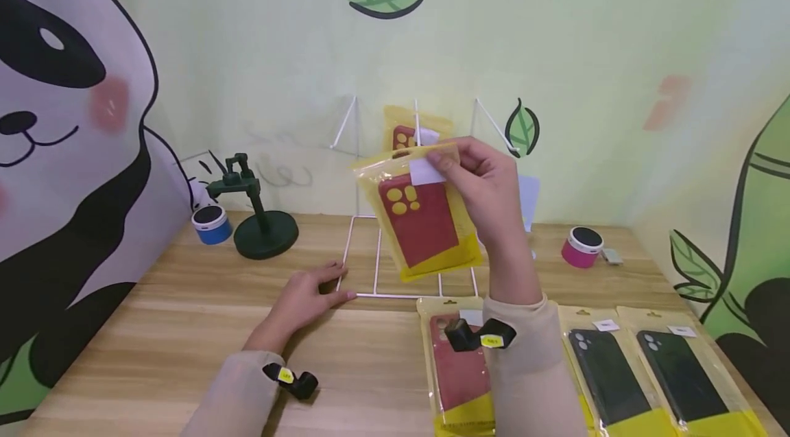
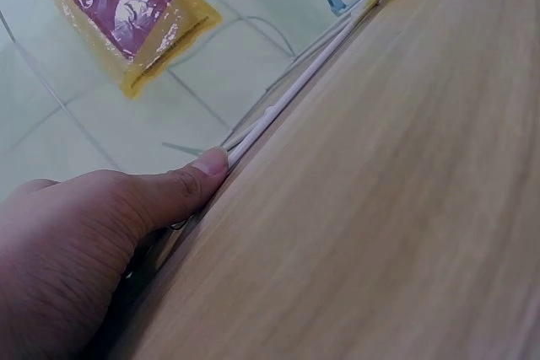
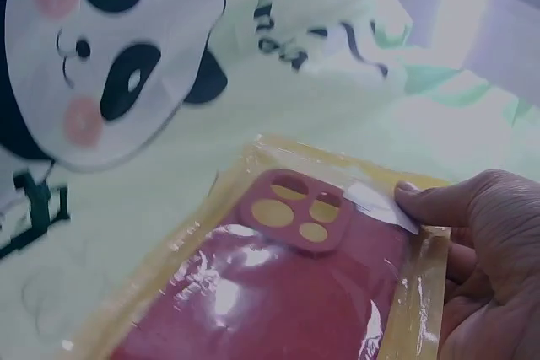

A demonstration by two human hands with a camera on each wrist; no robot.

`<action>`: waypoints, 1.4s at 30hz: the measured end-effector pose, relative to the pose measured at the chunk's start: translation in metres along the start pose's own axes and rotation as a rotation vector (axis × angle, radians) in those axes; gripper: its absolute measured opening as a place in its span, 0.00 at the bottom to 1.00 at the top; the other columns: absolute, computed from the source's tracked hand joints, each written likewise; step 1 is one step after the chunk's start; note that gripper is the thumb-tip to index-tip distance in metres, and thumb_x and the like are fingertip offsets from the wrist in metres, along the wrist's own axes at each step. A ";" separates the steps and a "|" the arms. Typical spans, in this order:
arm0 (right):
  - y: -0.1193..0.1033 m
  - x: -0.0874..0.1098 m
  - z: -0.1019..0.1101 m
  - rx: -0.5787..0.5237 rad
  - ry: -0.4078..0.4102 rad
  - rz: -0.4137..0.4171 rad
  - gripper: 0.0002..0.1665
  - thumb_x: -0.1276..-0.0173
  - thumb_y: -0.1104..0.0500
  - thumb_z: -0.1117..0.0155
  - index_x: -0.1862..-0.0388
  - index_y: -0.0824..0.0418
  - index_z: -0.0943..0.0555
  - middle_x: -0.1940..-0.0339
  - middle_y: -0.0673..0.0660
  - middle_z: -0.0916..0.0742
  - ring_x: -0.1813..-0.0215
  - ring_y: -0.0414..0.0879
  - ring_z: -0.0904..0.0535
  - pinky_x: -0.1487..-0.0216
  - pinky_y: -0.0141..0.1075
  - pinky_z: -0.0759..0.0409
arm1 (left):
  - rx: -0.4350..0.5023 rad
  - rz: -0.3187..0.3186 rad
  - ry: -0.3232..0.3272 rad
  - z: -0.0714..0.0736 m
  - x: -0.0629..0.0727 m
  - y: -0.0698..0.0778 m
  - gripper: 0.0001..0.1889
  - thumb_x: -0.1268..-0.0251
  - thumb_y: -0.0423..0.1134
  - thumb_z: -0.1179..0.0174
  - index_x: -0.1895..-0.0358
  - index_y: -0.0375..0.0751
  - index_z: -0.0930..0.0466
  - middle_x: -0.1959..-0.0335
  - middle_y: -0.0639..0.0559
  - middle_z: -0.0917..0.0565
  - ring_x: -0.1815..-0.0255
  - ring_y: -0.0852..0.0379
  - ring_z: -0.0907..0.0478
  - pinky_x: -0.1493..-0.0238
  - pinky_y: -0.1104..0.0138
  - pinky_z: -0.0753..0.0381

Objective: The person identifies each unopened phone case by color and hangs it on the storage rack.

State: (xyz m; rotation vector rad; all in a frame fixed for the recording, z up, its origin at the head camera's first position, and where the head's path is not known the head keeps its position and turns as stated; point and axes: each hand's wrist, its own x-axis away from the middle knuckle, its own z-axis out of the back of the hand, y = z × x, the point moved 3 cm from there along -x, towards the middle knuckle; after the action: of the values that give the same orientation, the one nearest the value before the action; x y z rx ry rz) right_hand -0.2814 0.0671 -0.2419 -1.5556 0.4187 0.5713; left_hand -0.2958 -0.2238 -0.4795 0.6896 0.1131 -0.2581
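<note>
My right hand (image 1: 487, 183) pinches the upper right corner of a yellow-edged clear pouch (image 1: 432, 262) at its white label. Inside the pouch is a dark red phone case (image 1: 422, 224) with round camera cutouts, also filling the right wrist view (image 3: 278, 292). The pouch hangs tilted in front of a white wire display rack (image 1: 398, 296). Another red-case pouch (image 1: 401, 123) hangs on the rack behind it, partly hidden. My left hand (image 1: 305, 300) holds the front left corner of the rack's base, its thumb (image 2: 190, 187) against the wire.
Another red phone case pouch (image 1: 459, 368) lies in front of the rack, partly under my right forearm. Two black phone case pouches (image 1: 607, 375) (image 1: 681, 375) lie at right. A dark green stand (image 1: 265, 234), a blue speaker (image 1: 212, 224) and a pink speaker (image 1: 582, 248) stand near the wall.
</note>
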 end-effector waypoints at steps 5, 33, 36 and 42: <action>0.020 -0.009 0.011 0.022 0.096 -0.049 0.14 0.34 0.53 0.26 0.57 0.62 0.12 0.64 0.57 0.09 0.62 0.51 0.14 0.58 0.35 0.15 | -0.007 -0.020 0.013 0.003 0.001 -0.001 0.34 0.40 0.60 0.31 0.34 0.46 0.21 0.30 0.48 0.25 0.28 0.46 0.30 0.28 0.48 0.34; 0.076 -0.035 0.013 0.110 0.176 -0.061 0.12 0.30 0.59 0.31 0.53 0.66 0.13 0.60 0.57 0.09 0.63 0.39 0.18 0.62 0.29 0.21 | -0.015 -0.002 0.023 0.003 -0.002 0.001 0.33 0.40 0.61 0.31 0.34 0.47 0.20 0.30 0.49 0.25 0.28 0.47 0.30 0.28 0.47 0.35; 0.085 -0.036 0.011 0.114 0.223 -0.056 0.12 0.30 0.59 0.31 0.54 0.67 0.13 0.57 0.60 0.09 0.61 0.39 0.15 0.58 0.29 0.19 | -0.030 0.001 0.013 0.003 0.000 0.000 0.33 0.40 0.61 0.31 0.34 0.47 0.20 0.30 0.48 0.25 0.28 0.46 0.30 0.28 0.47 0.34; 0.095 -0.035 0.011 0.125 0.328 -0.037 0.11 0.31 0.61 0.30 0.54 0.66 0.13 0.57 0.61 0.10 0.55 0.43 0.13 0.53 0.32 0.16 | -0.026 -0.001 0.007 0.001 0.001 0.001 0.33 0.39 0.61 0.32 0.34 0.48 0.20 0.30 0.48 0.26 0.28 0.45 0.31 0.29 0.46 0.34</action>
State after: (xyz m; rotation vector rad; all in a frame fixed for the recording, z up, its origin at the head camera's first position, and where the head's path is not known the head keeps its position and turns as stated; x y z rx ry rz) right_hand -0.3663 0.0686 -0.2975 -1.5358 0.6600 0.2550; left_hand -0.2949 -0.2244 -0.4781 0.6649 0.1232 -0.2550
